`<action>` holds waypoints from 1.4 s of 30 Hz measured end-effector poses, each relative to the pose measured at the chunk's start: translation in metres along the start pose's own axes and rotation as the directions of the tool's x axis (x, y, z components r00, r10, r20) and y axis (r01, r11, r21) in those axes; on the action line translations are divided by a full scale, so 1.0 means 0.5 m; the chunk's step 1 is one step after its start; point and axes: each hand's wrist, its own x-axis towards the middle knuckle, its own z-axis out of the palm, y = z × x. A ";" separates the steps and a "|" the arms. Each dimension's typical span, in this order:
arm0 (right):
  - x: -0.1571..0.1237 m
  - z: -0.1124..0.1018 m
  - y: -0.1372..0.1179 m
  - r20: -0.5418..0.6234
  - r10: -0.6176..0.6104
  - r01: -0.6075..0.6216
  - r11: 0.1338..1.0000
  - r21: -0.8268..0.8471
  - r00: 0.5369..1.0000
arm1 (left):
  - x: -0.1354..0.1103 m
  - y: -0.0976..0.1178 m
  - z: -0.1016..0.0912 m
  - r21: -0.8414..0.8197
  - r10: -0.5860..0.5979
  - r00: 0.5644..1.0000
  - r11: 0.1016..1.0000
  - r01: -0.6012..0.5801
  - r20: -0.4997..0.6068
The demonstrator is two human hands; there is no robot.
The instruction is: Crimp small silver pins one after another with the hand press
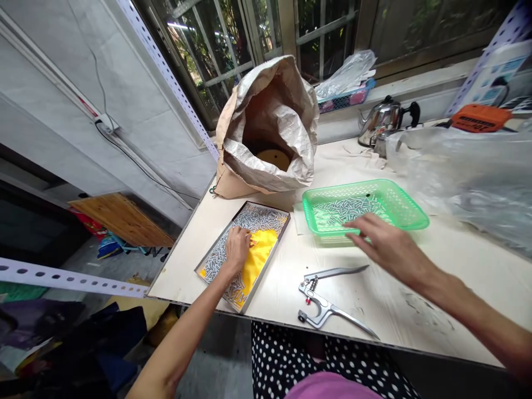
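My left hand (238,249) is over a shallow tray (266,271) with a yellow lining (261,255). Its fingers are bent together at the edge of a heap of small silver metal pins or screws (220,252); whatever they pinch is hidden. Above the near rim of a green plastic basket (409,216) is my right hand (376,235), thumb and fingers a little apart, with nothing visible between them. More small metal pieces (344,209) lie in that basket. Hand-press pliers (326,305) with a spring and a red part rest on the table between both hands, untouched.
Behind the tray stands a large open paper sack (233,177). A metal kettle (384,122), an orange object (480,118) and a clear plastic sheet (490,183) occupy the back right. The table's front edge (291,322) runs just before my lap.
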 end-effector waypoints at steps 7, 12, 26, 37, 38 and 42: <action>-0.172 0.065 -0.059 0.217 0.114 -0.169 0.952 0.254 0.969 | 0.036 -0.025 0.033 0.142 0.043 0.985 0.988 -0.067 0.165; -0.225 0.080 -0.091 0.325 0.128 -0.245 0.904 0.351 0.937 | 0.052 -0.029 0.034 0.156 0.039 0.979 0.985 -0.071 0.200; -0.251 0.083 -0.124 0.318 0.112 -0.236 0.893 0.383 0.942 | 0.055 -0.032 -0.014 -0.033 0.067 0.977 0.998 -0.062 0.202; -0.056 0.098 -0.201 0.121 0.114 -0.164 0.777 0.608 0.986 | -0.068 0.054 -0.070 -0.774 -0.057 0.948 0.564 0.289 0.312; -0.024 0.116 -0.214 0.117 0.118 -0.166 0.750 0.640 0.986 | -0.082 0.070 -0.077 -0.808 -0.057 0.945 0.504 0.305 0.321; 0.065 0.186 -0.259 0.178 0.160 -0.239 0.615 0.751 0.971 | -0.121 0.103 -0.102 -0.862 -0.078 0.937 0.372 0.345 0.341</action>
